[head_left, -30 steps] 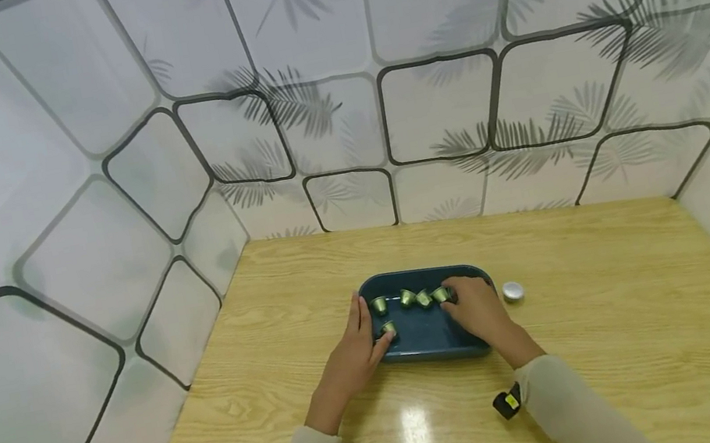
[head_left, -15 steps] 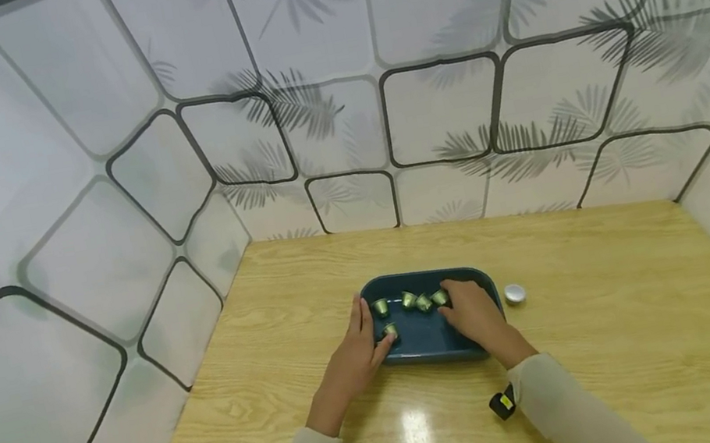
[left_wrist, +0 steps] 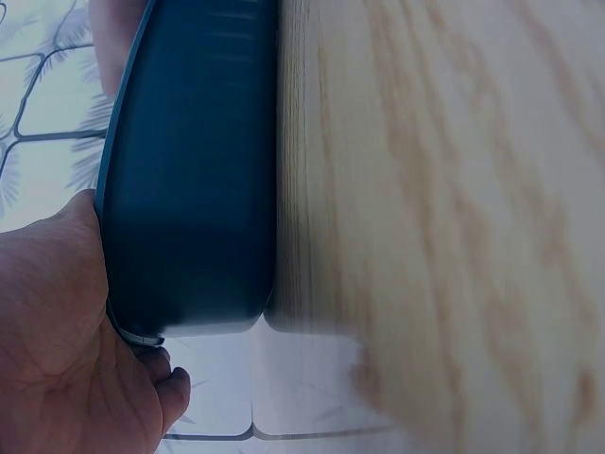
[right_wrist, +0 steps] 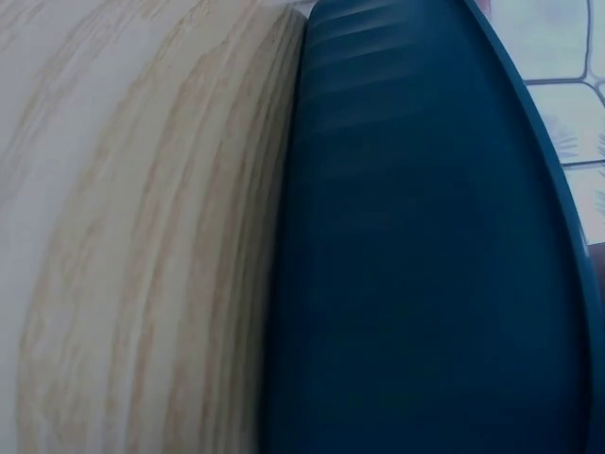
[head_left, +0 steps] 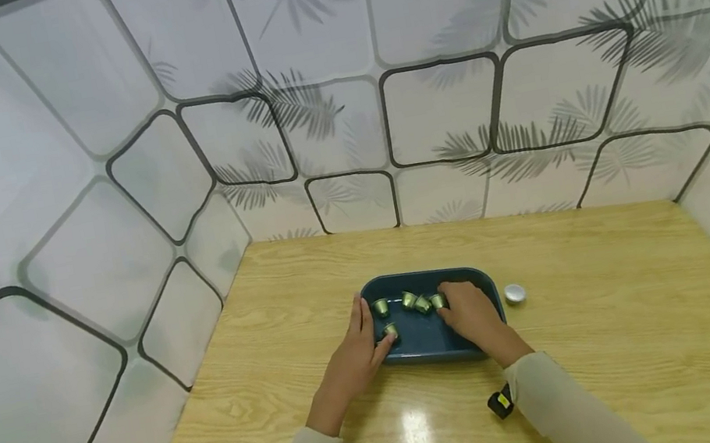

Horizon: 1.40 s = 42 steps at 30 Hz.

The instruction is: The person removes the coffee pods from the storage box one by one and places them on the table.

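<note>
A dark blue tray (head_left: 426, 342) lies on the table with several green coffee capsules inside. My left hand (head_left: 349, 361) grips its left end, fingers along the outer wall and thumb over the rim, close to a capsule (head_left: 390, 330). In the left wrist view, that hand (left_wrist: 57, 331) wraps the tray's corner. My right hand (head_left: 474, 311) reaches in over the right side, its fingertips pinching a capsule (head_left: 438, 301) at the right end of a short row. Only the tray's outer wall (right_wrist: 425, 236) fills the right wrist view; the right fingers are hidden there.
A small silvery-white round object (head_left: 514, 294) sits on the wooden table (head_left: 614, 318) just right of the tray. Another capsule (head_left: 380, 307) stands in the tray's back left corner. Patterned fabric walls (head_left: 339, 129) enclose the table's back and sides.
My right hand has shifted slightly left, and the capsule at its fingertips has moved a little left and nearer to me, toward its neighbour. The left hand keeps its hold on the tray.
</note>
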{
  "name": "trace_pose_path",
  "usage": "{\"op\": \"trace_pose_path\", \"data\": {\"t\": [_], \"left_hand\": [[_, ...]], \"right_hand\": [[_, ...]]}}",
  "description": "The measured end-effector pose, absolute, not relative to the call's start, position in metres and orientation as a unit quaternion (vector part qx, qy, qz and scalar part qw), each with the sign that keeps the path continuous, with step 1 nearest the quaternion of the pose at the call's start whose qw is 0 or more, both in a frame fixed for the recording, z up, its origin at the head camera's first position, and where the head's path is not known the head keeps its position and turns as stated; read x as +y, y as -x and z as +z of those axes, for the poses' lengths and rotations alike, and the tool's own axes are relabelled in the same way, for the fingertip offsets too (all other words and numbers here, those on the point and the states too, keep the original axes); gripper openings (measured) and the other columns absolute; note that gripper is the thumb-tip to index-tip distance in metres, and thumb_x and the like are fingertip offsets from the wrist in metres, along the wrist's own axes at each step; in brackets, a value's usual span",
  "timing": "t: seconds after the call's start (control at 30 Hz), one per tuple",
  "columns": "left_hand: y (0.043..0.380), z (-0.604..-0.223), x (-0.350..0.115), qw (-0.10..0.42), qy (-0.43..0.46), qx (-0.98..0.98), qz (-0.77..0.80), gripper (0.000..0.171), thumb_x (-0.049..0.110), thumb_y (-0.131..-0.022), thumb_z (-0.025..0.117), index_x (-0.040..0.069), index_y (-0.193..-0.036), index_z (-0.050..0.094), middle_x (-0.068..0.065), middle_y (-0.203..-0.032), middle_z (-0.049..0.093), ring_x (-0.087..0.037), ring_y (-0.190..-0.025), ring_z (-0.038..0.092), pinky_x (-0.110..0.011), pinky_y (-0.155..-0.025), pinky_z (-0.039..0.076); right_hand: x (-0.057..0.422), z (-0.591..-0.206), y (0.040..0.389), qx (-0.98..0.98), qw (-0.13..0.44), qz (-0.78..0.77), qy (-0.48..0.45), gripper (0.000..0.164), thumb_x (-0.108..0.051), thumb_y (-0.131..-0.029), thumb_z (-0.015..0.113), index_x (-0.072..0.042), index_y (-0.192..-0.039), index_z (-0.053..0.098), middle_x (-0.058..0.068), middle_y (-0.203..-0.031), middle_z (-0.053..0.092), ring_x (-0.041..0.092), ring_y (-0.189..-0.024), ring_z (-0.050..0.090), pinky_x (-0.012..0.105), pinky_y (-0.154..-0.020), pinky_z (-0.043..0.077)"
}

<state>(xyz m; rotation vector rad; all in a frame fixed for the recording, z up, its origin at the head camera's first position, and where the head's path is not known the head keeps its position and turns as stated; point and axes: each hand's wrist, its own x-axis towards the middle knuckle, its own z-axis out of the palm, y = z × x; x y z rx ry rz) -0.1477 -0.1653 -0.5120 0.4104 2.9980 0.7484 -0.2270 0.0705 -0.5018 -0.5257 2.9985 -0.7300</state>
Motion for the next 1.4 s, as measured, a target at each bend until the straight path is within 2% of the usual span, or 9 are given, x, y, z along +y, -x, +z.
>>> {"op": "trace_pose_path", "data": {"t": [0.33,0.57,0.8,1.23,1.4], "left_hand": [[0.1476,-0.5115,-0.1651,0.014,-0.131,0.961,0.242,0.085,0.049,-0.108,0.040,-0.003,-0.160,-0.002,-0.015,-0.167,-0.015,-0.037,-0.143,0.039,-0.038,-0.083,0.055],[0.1473,-0.5111,-0.1649,0.013,-0.132,0.961,0.243,0.085,0.049,-0.108,0.040,-0.004,-0.160,-0.002,-0.016,-0.167,-0.015,-0.038,-0.143,0.040,-0.038,-0.081,0.055],[0.1472,-0.5110,-0.1646,0.015,-0.132,0.962,0.240,0.085,0.050,-0.109,0.039,-0.003,-0.160,-0.003,-0.015,-0.167,-0.015,-0.037,-0.143,0.039,-0.038,-0.083,0.055],[0.1472,-0.5096,-0.1642,0.015,-0.131,0.962,0.240,0.084,0.049,-0.109,0.040,-0.004,-0.161,-0.001,-0.016,-0.168,-0.013,-0.037,-0.142,0.042,-0.035,-0.077,0.055],[0.1476,-0.5105,-0.1646,0.011,-0.135,0.961,0.241,0.084,0.048,-0.109,0.041,-0.004,-0.160,0.000,-0.018,-0.168,-0.012,-0.038,-0.142,0.042,-0.035,-0.076,0.055]], "right_hand": [[0.0687,-0.5055,0.2265,0.957,-0.005,-0.236,0.172,0.028,-0.013,-0.091,0.077,0.001,-0.115,0.072,0.016,-0.107,0.073,0.031,-0.089,0.070,0.046,-0.074,0.057],[0.0683,-0.5067,0.2263,0.953,-0.012,-0.242,0.182,0.025,-0.009,-0.091,0.075,0.000,-0.115,0.074,0.015,-0.110,0.073,0.033,-0.096,0.071,0.048,-0.080,0.057],[0.0691,-0.5078,0.2237,0.951,-0.012,-0.250,0.183,0.022,-0.008,-0.091,0.076,-0.001,-0.111,0.075,0.015,-0.107,0.074,0.030,-0.087,0.071,0.045,-0.073,0.058],[0.0717,-0.5078,0.2235,0.952,-0.011,-0.242,0.187,0.032,-0.007,-0.087,0.079,0.005,-0.115,0.072,0.020,-0.109,0.073,0.036,-0.096,0.070,0.048,-0.081,0.057],[0.0725,-0.5085,0.2220,0.951,-0.011,-0.245,0.188,0.033,-0.007,-0.086,0.081,0.005,-0.115,0.072,0.020,-0.108,0.073,0.035,-0.093,0.071,0.048,-0.078,0.057]]}}
